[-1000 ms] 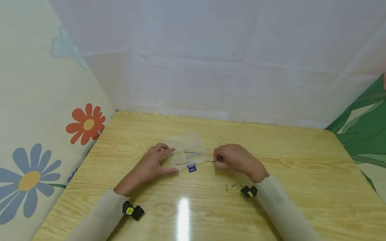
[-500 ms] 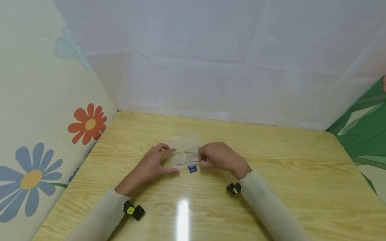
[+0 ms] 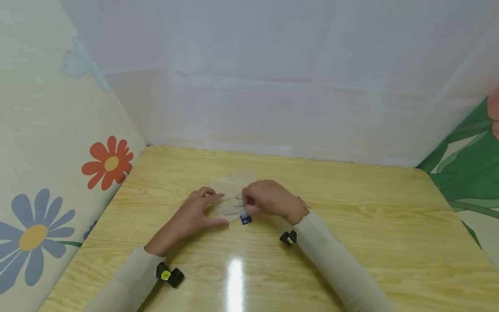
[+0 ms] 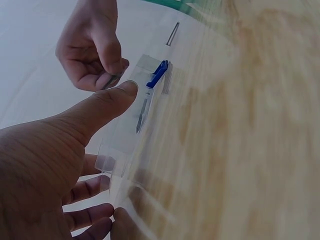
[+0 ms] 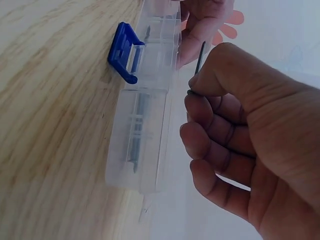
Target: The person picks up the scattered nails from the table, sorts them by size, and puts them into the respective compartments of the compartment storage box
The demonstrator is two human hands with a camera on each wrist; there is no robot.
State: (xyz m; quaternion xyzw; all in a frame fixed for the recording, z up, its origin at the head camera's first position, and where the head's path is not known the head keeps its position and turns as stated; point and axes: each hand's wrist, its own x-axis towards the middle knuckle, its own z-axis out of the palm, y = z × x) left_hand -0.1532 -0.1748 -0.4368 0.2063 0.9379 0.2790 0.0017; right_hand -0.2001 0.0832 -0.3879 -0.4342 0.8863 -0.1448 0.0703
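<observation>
A clear plastic compartment box (image 3: pixel 221 209) lies on the table, its lid (image 3: pixel 234 182) folded open toward the back. The blue latch (image 5: pixel 120 52) sticks out from its front wall. My left hand (image 3: pixel 191 219) grips the box's left end, thumb at the front and fingers further back. Pinched between thumb and forefinger of my right hand (image 3: pixel 273 199) is a thin dark nail (image 5: pixel 200 60), held over the box and pointing left. Inside the box lies a nail (image 3: pixel 231 213), and more show through the wall at its right end. The right hand hides part of the box in the head view.
A thin dark nail-like piece (image 3: pixel 304 202) lies beyond my right wrist. The wooden table (image 3: pixel 187 169) ends at a white cloth backdrop (image 3: pixel 234 99), with a flower-printed panel (image 3: pixel 35 130) on the left and a leaf-printed one (image 3: pixel 468 160) on the right.
My right hand has moved left with the nail, from beside the box to over it. My left hand stays on the box. The small nails on the table are now hidden by the right arm.
</observation>
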